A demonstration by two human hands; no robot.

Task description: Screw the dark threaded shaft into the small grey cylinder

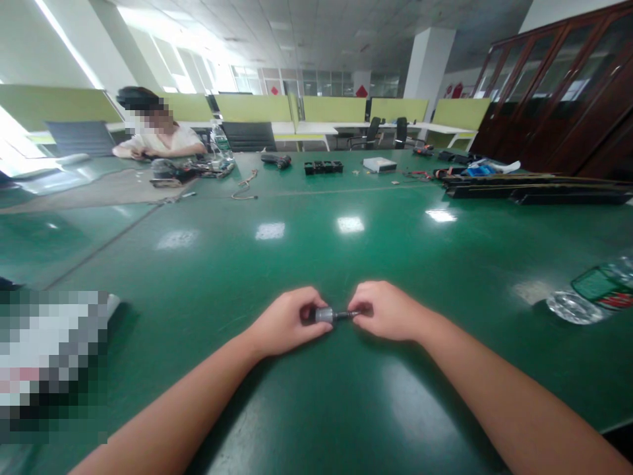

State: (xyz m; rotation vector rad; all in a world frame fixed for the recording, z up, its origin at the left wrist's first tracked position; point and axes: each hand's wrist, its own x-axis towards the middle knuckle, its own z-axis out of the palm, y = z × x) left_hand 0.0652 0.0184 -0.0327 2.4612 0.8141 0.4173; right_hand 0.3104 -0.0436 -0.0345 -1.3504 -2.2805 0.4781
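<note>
A small grey metal cylinder with a thin dark shaft (325,315) lies level just above or on the green table (316,257), near the middle of the view. My left hand (291,320) grips the thick cylinder end between thumb and fingers. The tip of the thin shaft is pinched by my right hand (383,310), its fingers curled. Both hands are close together, with only a short stretch of the shaft showing between them.
A clear plastic bottle (593,290) lies at the right. At the left edge sits a blurred box-like object (54,349). Across the table are black parts (323,167), a silver box (380,164), a cable (243,191), dark strips (534,188) and a seated person (158,138).
</note>
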